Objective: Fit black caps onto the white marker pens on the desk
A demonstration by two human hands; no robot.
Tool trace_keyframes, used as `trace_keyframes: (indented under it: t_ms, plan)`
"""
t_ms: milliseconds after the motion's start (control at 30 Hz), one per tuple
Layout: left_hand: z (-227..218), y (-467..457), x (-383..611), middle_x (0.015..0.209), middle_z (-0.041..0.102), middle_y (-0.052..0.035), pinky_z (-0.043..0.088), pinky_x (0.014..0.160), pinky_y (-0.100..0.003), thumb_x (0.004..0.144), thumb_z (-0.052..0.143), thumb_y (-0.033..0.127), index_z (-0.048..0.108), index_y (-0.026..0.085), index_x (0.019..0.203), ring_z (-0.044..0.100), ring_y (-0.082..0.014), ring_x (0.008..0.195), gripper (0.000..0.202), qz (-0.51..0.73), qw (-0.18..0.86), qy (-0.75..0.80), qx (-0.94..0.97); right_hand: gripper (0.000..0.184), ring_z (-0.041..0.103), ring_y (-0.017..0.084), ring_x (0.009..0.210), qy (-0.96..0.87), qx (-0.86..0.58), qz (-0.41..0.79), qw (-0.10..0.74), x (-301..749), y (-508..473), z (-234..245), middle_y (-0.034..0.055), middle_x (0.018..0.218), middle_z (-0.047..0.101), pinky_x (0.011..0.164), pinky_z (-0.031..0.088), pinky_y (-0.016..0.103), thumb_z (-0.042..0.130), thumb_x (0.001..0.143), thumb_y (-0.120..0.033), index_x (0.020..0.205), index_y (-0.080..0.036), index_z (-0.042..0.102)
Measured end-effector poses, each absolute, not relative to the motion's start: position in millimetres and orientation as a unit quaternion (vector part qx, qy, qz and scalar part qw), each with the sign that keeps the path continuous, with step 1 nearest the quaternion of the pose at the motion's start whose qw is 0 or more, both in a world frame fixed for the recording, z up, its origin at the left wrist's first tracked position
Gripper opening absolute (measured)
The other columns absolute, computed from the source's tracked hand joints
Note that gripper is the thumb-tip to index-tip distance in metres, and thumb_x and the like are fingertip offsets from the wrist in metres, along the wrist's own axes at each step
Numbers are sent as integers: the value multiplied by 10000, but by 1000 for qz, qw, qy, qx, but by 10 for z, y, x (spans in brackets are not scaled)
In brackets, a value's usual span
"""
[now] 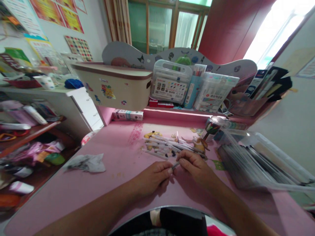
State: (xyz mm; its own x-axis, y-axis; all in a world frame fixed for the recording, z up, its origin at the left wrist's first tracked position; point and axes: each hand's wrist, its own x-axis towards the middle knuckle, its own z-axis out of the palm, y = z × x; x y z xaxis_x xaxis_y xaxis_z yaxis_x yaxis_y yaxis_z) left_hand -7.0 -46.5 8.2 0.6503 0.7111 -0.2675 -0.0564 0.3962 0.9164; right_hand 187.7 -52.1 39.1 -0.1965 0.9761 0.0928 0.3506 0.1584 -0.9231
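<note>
Near the front middle of the pink desk [118, 190], my left hand [154, 178] and my right hand [194, 167] meet, fingertips closed. Between them they pinch a thin grey pen-like piece [175, 165], the left at its near end and the right at its far end. Fingers cover parts of it, so its exact kind is unclear. Just beyond my hands lies a loose pile of white pen barrels [162, 141], with a few small black caps [173, 153] on its near side.
To the right, a clear plastic bin [278, 183] holds many dark, thin sticks. A crumpled tissue [92, 163] lies at left. Behind the pile stands a jar [214, 126]. The raised shelf carries a beige storage box [118, 88], marker cases [171, 82] and a pen holder [246, 104].
</note>
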Motion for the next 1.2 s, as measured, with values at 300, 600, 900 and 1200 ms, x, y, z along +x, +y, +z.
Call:
trace_keyframes:
  t_ms: [300,600,900,1200]
  plan:
    - [99,-517,7,567,340,77,115,450,-252,875,593,317,602,161,880,215,-63,458,156,283,788,311,449,124,482,113,559,-561,-473,554,394,1875,-497,123,-41,624,538,528,344,237,559,885,-300,804,-206,557]
    - [110,-529,41,583,359,71,118,480,-265,824,604,284,666,135,969,208,-69,477,216,299,779,330,441,158,484,102,537,-529,-467,574,416,1828,-485,123,-23,636,589,492,346,223,600,864,-330,794,-193,564]
    - [117,-525,45,575,390,66,129,468,-250,819,598,306,661,123,949,237,-64,470,232,298,764,335,464,154,486,98,530,-541,-468,574,400,1848,-473,102,-28,619,567,496,344,226,595,863,-315,779,-189,568]
    - [197,-440,-38,557,465,59,262,446,-207,850,602,329,637,163,1006,363,-71,442,230,283,755,345,480,175,468,117,545,-526,-476,531,464,1866,-421,102,-29,643,545,506,345,241,592,881,-385,845,-217,561]
